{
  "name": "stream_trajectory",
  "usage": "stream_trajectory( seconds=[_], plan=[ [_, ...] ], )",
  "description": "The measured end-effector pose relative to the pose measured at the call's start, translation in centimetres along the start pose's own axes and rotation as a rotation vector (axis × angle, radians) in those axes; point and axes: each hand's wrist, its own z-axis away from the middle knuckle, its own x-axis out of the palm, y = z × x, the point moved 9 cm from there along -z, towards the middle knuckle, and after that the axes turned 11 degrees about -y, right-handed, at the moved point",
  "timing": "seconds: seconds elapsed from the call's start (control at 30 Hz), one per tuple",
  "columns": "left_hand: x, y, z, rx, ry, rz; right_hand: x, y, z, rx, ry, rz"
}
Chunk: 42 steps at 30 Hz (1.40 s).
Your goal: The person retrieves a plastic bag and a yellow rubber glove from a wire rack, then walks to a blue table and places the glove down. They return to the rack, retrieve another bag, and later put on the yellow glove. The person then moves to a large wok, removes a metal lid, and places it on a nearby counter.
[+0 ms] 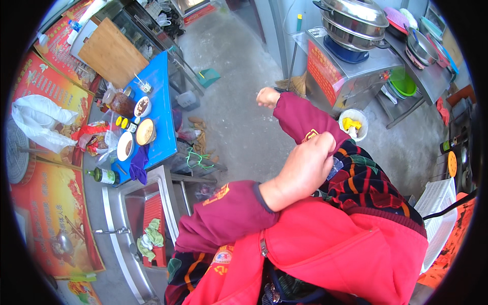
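My left hand (300,170) reaches across my body, closed at the upper end of the maroon oversleeve (305,117) on my right arm. Its fingertips are partly hidden, but they seem to pinch the sleeve's edge. A matching oversleeve (223,213) covers my left forearm. Farther out, over the floor, my right hand (268,97) is curled into a loose fist, with nothing visible in it. A red apron (345,249) covers my front, over a dark checked garment (366,188).
Left stands a blue table (160,112) with bowls, jars and a cutting board (113,53), beside a metal sink (170,198) containing a red basket and green cloth. A white bin (362,133) stands right, near a steel counter (366,71) carrying a steamer pot (353,25). A green dustpan (208,77) lies ahead.
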Motion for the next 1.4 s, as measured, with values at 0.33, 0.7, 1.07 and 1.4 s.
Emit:
stream_trajectory(
  seconds=[0.33, 0.7, 1.07, 1.4],
  plan=[
    [2.5, -9.7, 4.1, -0.520, 0.192, 0.079, -16.4, -3.0, 4.3, -0.648, 0.307, -1.798],
    [7.7, -3.8, 4.6, -0.343, -0.545, 0.247, -17.4, -9.6, 9.9, -0.800, 0.416, -1.453],
    [1.6, 3.9, 2.2, 0.138, 0.044, -0.452, -4.4, -1.4, 5.5, -0.260, 0.525, -0.064],
    [4.0, 2.4, -1.3, 0.218, -0.018, -0.488, 2.8, 3.5, 7.8, -0.149, 0.406, 0.088]
  ],
)
